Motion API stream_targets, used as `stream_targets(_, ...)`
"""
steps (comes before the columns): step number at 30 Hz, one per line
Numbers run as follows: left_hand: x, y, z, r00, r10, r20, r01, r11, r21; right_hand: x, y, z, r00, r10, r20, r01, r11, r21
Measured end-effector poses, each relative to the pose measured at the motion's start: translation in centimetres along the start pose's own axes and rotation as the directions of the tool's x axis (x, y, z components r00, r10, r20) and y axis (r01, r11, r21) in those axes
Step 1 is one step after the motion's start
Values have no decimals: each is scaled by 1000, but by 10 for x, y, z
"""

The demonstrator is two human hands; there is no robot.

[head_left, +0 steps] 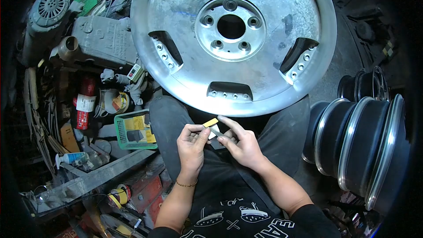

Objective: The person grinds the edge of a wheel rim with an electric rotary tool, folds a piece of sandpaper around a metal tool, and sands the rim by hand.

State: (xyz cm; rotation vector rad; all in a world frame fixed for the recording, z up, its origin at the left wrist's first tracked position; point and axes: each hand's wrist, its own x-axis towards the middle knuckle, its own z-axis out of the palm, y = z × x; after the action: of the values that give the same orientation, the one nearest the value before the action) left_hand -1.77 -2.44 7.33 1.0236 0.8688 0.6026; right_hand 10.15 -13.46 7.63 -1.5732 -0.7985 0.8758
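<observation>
A large silver car wheel rim (229, 68) lies face up before me, its near edge above my lap. Just below that edge, my left hand (192, 145) pinches a small piece of sandpaper (210, 123) with a yellow face, and a white and grey part shows beneath it. From the other side my right hand (241, 144) closes its thumb and fingers on the same piece, with the index finger stretched along its far end. How the layers are folded is partly hidden by the fingers.
At my left stands a green plastic basket (137, 144) with yellow and grey sandpaper sheets. Beyond it are a red bottle (87, 99), a spray bottle (72, 158), a dusty grey motor (49, 11) and a metal beam (101, 172). Several wheel barrels (359, 139) stand at my right.
</observation>
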Motion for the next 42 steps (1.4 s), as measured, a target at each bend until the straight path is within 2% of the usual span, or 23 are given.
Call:
stream_targets(2, -1, -2, 0, 1000, 2, 26, -2, 1000, 19, 0, 2, 2, 998, 20, -55, -18, 999, 34)
stream_targets(6, -1, -2, -1, 999, -10, 48, 8, 1000, 30, 0, 7, 1, 1000, 12, 1, -12, 1000, 23)
stream_targets(10, 0, -3, 1, 998, -19, 60, 18, 1000, 13, 0, 6, 2, 1000, -18, -16, 19, 998, 60)
stream_targets(12, 0, -3, 0, 998, -22, 62, 21, 1000, 17, 0, -3, -3, 990, 128, 62, -134, 986, 103)
stream_targets(13, 0, -5, -1, 997, -30, 69, 29, 999, 15, 0, -2, -3, 990, 129, 62, -135, 986, 102)
stream_targets(15, 0, -5, -2, 996, -38, 76, 37, 999, 13, 1, 0, -2, 980, 166, 109, -188, 953, 237)
stream_targets(19, -1, -3, 1, 995, -64, 75, 64, 998, 2, 1, -2, -2, 970, 200, 137, -229, 942, 245)
stream_targets(22, -1, -3, 3, 995, -77, 70, 77, 997, -3, 1, -2, 0, 979, 182, 89, -199, 951, 238)
stream_targets(27, 0, -5, 4, 995, -86, 58, 87, 996, -14, 1, -4, 0, 963, 235, 129, -262, 931, 255)
stream_targets(39, -1, -7, 4, 995, -97, 26, 97, 995, -23, 1, -6, 4, 978, 193, 84, -204, 967, 151)
stream_targets(42, -1, -9, 4, 996, -86, 37, 87, 996, -29, 0, -5, 7, 976, 207, 65, -216, 961, 176)
